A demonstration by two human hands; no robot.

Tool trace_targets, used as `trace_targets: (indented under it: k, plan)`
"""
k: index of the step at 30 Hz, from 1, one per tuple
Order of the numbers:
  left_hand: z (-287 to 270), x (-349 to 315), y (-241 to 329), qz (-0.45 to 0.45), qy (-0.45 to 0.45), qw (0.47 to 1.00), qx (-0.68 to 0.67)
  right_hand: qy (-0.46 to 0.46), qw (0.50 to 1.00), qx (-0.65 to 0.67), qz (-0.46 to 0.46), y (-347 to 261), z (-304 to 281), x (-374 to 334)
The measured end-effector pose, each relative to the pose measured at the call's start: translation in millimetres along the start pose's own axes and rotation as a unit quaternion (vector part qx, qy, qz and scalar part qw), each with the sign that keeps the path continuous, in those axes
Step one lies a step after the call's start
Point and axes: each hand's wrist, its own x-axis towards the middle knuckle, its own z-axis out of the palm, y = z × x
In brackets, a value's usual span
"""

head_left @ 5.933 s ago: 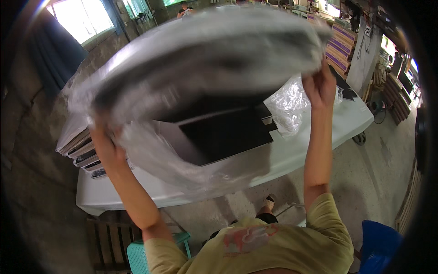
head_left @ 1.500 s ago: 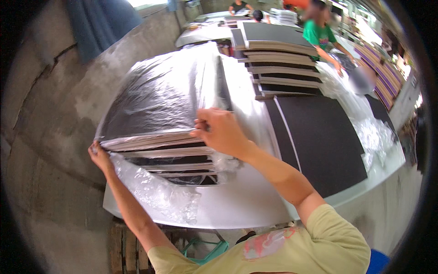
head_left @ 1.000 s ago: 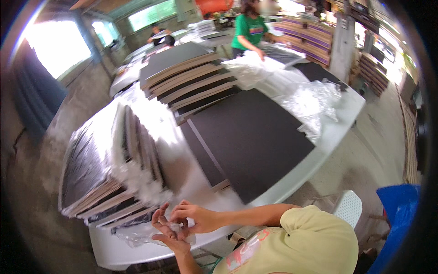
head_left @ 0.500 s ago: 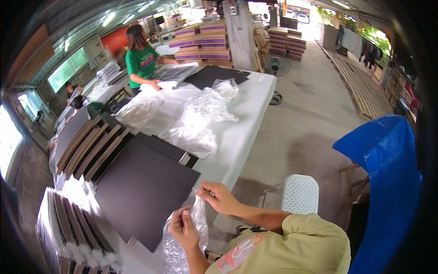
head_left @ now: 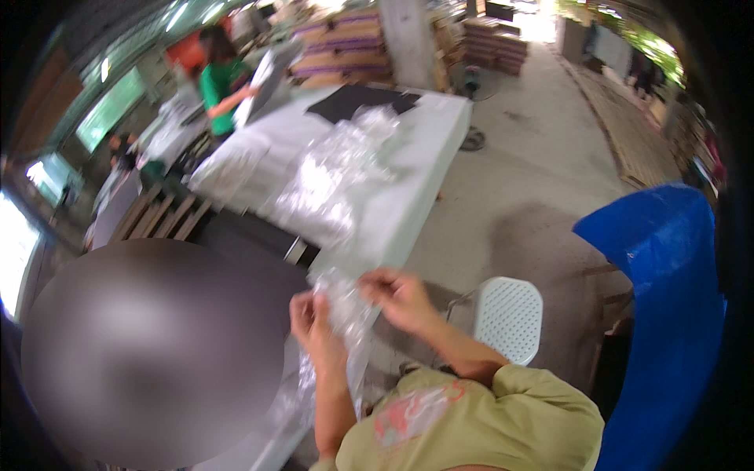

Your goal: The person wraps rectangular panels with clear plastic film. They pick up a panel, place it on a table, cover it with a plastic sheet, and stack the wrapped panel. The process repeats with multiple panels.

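Observation:
Between my two hands hangs a thin clear plastic bag (head_left: 345,310), crinkled and drooping past the table's near edge. My left hand (head_left: 318,334) pinches one side of it between thumb and fingers. On the other side my right hand (head_left: 399,300) has its fingers pressed together at the bag's upper edge, slightly blurred by motion. A dark flat board (head_left: 255,255) lies just left of my hands. Farther up the white table (head_left: 420,173) sits a heap of crumpled clear plastic (head_left: 330,180).
A large blurred oval covers the lower left. Brown-edged boards (head_left: 169,216) stand stacked behind it. Across the table a person in green (head_left: 224,86) holds a flat, pale-wrapped piece upright. At right are a white stool (head_left: 508,320) and a blue tarp (head_left: 667,298).
Both hands have risen with the bag and moved slightly farther apart, spreading its top. The other person has lifted the wrapped piece off the table and tilted it up.

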Motion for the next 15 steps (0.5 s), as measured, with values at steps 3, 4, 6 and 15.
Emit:
trace_targets:
  k: [3,4,6,15]
  plan:
    - [9.3,1.2,-10.1,-0.024,-0.030,0.998,-0.054,0.049,0.994,0.062,-0.071,-0.7,-13.2,5.3]
    - [12.0,-0.1,-13.1,-0.038,-0.029,0.996,-0.071,0.062,0.993,0.069,-0.071,-8.8,-6.5,5.0]
    - [17.3,-1.2,-17.3,-0.063,-0.038,0.991,-0.110,0.098,0.989,0.081,-0.078,-29.6,3.4,3.8]
    - [19.3,-3.7,-12.2,0.054,-0.070,0.996,0.001,0.026,0.998,0.013,-0.057,-1.9,-26.9,28.0]
